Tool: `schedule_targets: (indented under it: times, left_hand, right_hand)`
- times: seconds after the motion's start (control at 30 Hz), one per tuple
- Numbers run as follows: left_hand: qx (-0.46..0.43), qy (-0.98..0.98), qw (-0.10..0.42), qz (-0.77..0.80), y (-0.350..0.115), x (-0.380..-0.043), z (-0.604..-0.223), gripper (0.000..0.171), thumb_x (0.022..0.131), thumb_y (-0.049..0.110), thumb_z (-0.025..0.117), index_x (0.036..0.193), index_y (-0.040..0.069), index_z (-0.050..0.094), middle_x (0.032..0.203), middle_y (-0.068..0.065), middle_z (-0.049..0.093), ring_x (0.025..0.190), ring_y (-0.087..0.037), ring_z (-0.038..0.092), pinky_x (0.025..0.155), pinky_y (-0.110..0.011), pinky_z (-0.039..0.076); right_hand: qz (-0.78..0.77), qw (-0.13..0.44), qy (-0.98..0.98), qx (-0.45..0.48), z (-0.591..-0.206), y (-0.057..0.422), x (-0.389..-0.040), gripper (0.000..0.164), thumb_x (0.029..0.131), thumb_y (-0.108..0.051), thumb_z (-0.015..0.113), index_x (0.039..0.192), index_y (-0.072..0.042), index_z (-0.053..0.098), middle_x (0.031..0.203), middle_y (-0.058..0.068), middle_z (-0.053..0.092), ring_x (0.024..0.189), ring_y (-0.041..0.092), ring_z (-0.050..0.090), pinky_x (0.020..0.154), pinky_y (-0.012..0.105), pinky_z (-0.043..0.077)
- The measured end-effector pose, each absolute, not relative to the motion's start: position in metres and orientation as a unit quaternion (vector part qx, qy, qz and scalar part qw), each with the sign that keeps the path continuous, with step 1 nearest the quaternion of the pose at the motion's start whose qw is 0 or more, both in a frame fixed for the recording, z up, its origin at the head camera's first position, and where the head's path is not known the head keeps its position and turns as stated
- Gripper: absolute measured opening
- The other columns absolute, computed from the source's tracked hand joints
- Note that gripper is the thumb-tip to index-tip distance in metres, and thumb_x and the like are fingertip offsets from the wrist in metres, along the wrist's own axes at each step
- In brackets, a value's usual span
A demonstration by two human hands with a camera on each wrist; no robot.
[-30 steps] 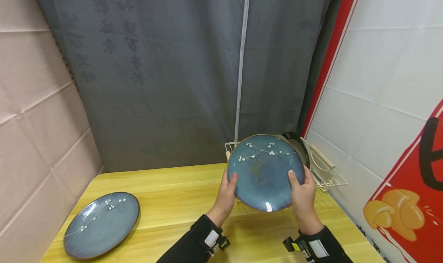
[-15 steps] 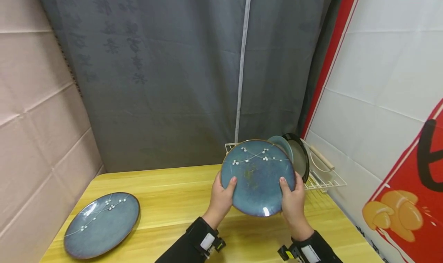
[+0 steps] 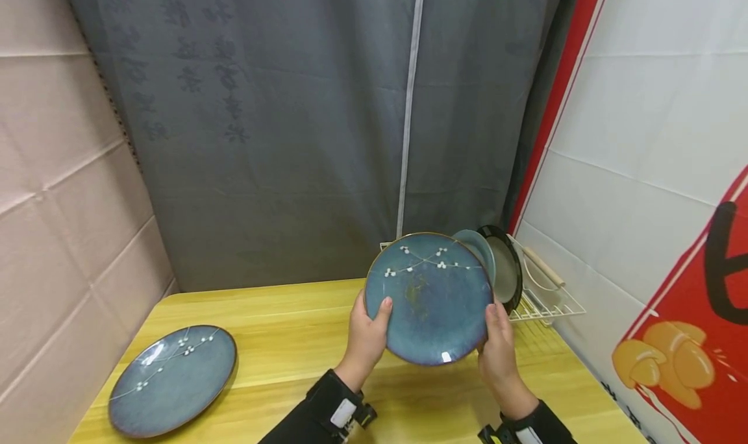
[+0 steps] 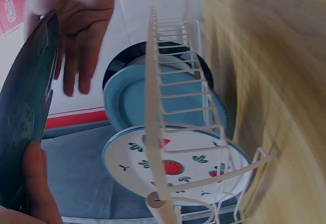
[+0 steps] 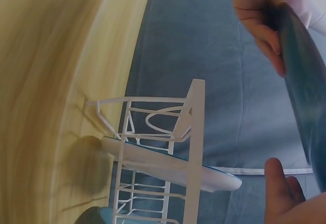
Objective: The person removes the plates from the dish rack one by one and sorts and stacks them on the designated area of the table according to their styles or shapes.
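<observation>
A round blue plate with white blossom sprigs and a thin brown rim is held tilted above the table, its face toward me. My left hand grips its left edge, thumb on the face and fingers behind. At the right edge my right hand touches the rim with its thumb; the left wrist view shows its fingers straight and apart from the plate's back. Behind the held plate is a white wire dish rack. It holds a watermelon-patterned plate, a light blue plate and a black-rimmed plate.
Another blue blossom plate lies on the left of the yellow wooden table. A grey curtain hangs at the back. Pale panels stand left and right, the right wall close to the rack.
The held plate has moved left, away from the rack, uncovering more of the plates behind. The right hand's thumb has slid from the plate's face to its rim, its fingers loosening.
</observation>
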State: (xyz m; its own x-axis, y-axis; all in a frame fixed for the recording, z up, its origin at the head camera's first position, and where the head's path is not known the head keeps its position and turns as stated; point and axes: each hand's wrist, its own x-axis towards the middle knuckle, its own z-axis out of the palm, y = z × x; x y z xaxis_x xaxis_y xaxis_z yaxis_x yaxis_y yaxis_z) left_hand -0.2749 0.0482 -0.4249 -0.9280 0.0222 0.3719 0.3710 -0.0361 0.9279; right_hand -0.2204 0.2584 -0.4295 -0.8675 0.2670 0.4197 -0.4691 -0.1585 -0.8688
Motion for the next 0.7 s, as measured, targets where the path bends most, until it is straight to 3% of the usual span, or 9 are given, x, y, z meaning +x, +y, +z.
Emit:
schedule_targets:
  times: [0.1, 0.23, 0.5, 0.7]
  left_hand:
    - [-0.14, -0.682, 0.132, -0.705, 0.046, -0.275, -0.42, 0.046, 0.097, 0.026, 0.058, 0.136, 0.006, 0.047, 0.122, -0.015, 0.063, 0.11, -0.026, 0.064, 0.093, -0.035, 0.056]
    - [-0.125, -0.678, 0.146, -0.709, 0.038, -0.276, -0.414, 0.045, 0.097, 0.025, 0.058, 0.135, 0.005, 0.047, 0.119, -0.016, 0.064, 0.104, -0.025, 0.067, 0.087, -0.033, 0.058]
    - [-0.085, -0.675, 0.197, -0.706, 0.013, -0.281, -0.405, 0.043, 0.096, 0.022, 0.059, 0.134, 0.005, 0.048, 0.119, -0.016, 0.064, 0.104, -0.026, 0.067, 0.085, -0.035, 0.059]
    - [-0.043, -0.665, 0.224, -0.711, -0.013, -0.284, -0.398, 0.042, 0.096, 0.018, 0.059, 0.135, 0.009, 0.049, 0.123, -0.011, 0.063, 0.111, -0.023, 0.063, 0.088, -0.026, 0.056]
  right_hand:
    - [0.754, 0.244, -0.601, 0.104, -0.433, 0.263, -0.22, 0.033, 0.107, -0.031, 0.022, 0.128, -0.022, 0.047, 0.112, -0.016, 0.063, 0.097, -0.003, 0.063, 0.077, 0.016, 0.054]
    - [0.748, 0.251, -0.605, 0.107, -0.437, 0.269, -0.222, 0.036, 0.107, -0.032, 0.02, 0.118, -0.02, 0.053, 0.103, -0.015, 0.07, 0.088, 0.0, 0.069, 0.07, 0.02, 0.058]
    - [0.732, 0.249, -0.624, 0.108, -0.444, 0.278, -0.227, 0.051, 0.108, -0.027, 0.019, 0.125, 0.016, 0.039, 0.11, -0.002, 0.072, 0.096, 0.013, 0.073, 0.078, 0.029, 0.061]
    - [0.694, 0.268, -0.664, 0.065, -0.447, 0.28, -0.23, 0.052, 0.107, -0.028, 0.022, 0.125, 0.016, 0.044, 0.108, -0.006, 0.072, 0.095, 0.005, 0.071, 0.082, 0.023, 0.059]
